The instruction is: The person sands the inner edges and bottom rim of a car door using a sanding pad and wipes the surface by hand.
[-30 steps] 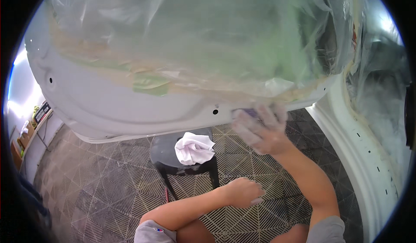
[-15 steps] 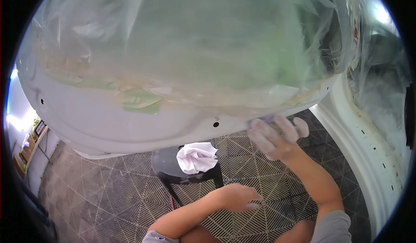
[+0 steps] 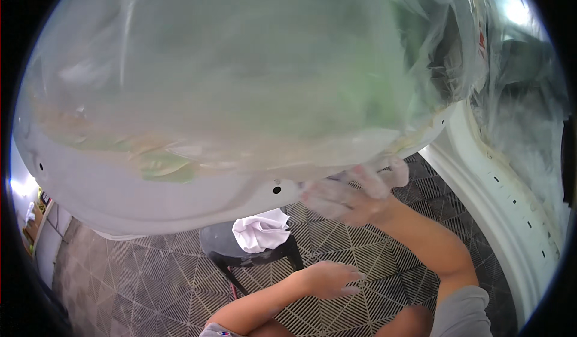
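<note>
My right hand (image 3: 354, 196), dusted white and blurred, is pressed to the lower edge of a white vehicle door panel (image 3: 228, 199). Its fingers bend over that edge, with a thin purplish-grey pad (image 3: 341, 176) partly showing under them; most of the pad is hidden. Lower down, my left hand (image 3: 333, 280) hangs in the air, touching nothing. Its fingers are loosely stretched and whitish at the tips. Cloudy plastic sheeting (image 3: 240, 54) covers the upper door, held along its bottom by pale green tape (image 3: 168, 167).
Below the door stands a black stool (image 3: 219, 244) with a crumpled white cloth (image 3: 261, 230) on its seat. The white door frame (image 3: 481, 205) curves down at the right. Patterned mat tiles (image 3: 162, 277) cover the floor. Shelving (image 3: 36, 226) stands at the far left.
My right hand has slid left along the door's lower edge. The door and stool sit farther left in view, as the view has shifted. My left hand has barely moved.
</note>
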Action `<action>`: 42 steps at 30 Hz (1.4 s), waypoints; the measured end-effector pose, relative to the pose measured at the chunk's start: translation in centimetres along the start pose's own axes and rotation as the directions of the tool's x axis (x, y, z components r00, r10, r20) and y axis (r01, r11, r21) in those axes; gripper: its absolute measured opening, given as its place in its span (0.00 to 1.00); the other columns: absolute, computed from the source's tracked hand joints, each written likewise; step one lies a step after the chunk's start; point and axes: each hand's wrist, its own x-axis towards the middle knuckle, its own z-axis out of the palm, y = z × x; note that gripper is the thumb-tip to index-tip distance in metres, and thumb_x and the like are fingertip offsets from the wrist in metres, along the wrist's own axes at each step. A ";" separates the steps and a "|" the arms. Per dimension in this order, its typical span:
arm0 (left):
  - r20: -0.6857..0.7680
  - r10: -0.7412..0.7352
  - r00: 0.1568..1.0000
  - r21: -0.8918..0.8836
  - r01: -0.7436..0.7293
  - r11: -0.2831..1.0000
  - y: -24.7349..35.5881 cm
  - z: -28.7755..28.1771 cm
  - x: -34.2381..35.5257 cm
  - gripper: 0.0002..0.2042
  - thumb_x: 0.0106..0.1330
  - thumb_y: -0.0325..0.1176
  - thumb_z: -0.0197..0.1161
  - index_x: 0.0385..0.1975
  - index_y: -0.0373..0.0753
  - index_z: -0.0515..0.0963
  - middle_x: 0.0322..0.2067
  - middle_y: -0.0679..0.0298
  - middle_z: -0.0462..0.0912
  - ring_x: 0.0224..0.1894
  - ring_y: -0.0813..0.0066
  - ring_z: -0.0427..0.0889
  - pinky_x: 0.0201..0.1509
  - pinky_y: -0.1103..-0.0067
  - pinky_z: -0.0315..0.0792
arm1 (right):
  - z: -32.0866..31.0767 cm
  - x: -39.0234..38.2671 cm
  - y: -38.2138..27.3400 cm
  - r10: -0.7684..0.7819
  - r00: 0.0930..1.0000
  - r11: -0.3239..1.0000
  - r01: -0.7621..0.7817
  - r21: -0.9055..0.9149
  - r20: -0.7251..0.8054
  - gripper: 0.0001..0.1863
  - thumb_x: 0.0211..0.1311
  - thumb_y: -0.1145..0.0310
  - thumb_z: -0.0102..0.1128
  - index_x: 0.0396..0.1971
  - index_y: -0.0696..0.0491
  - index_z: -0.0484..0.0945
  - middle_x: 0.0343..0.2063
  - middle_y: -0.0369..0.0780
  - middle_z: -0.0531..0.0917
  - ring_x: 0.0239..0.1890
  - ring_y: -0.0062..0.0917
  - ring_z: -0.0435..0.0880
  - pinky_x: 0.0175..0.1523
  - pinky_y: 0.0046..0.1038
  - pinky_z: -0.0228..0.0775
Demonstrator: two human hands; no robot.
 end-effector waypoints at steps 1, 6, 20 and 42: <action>0.006 0.016 1.000 -0.030 -0.016 0.999 0.0 0.0 0.0 0.27 0.74 0.51 0.51 0.65 0.38 0.68 0.60 0.52 0.75 0.59 0.52 0.76 0.63 0.63 0.71 | -0.1 1.2 0.0 -0.020 1.000 1.000 0.020 0.014 0.003 0.20 0.60 0.45 0.62 0.53 0.24 0.79 0.58 0.14 0.79 0.64 0.29 0.71 0.67 0.56 0.47; 0.034 -0.030 0.999 -0.032 0.031 0.999 -0.4 -0.4 -1.5 0.27 0.74 0.51 0.51 0.66 0.39 0.68 0.60 0.52 0.75 0.59 0.52 0.76 0.63 0.63 0.71 | -0.5 -3.9 2.8 0.020 0.999 0.995 -0.022 -0.093 -0.031 0.18 0.60 0.46 0.62 0.51 0.27 0.79 0.58 0.14 0.79 0.65 0.27 0.70 0.67 0.56 0.47; 0.024 0.025 0.999 -0.061 -0.023 0.998 -0.1 -0.1 0.0 0.27 0.73 0.51 0.51 0.64 0.37 0.70 0.58 0.51 0.77 0.59 0.51 0.76 0.63 0.64 0.71 | 0.1 1.0 -2.7 0.090 0.996 0.996 -0.089 -0.026 0.013 0.19 0.56 0.50 0.68 0.47 0.34 0.76 0.51 0.21 0.83 0.63 0.34 0.68 0.65 0.55 0.43; 0.049 0.074 0.996 -0.042 -0.072 0.997 0.8 0.3 0.6 0.28 0.73 0.51 0.52 0.66 0.38 0.68 0.60 0.49 0.75 0.61 0.51 0.75 0.66 0.64 0.68 | -1.6 6.4 -5.3 0.127 0.991 0.989 -0.130 0.064 0.046 0.11 0.63 0.57 0.59 0.43 0.38 0.84 0.48 0.25 0.87 0.56 0.22 0.78 0.69 0.44 0.45</action>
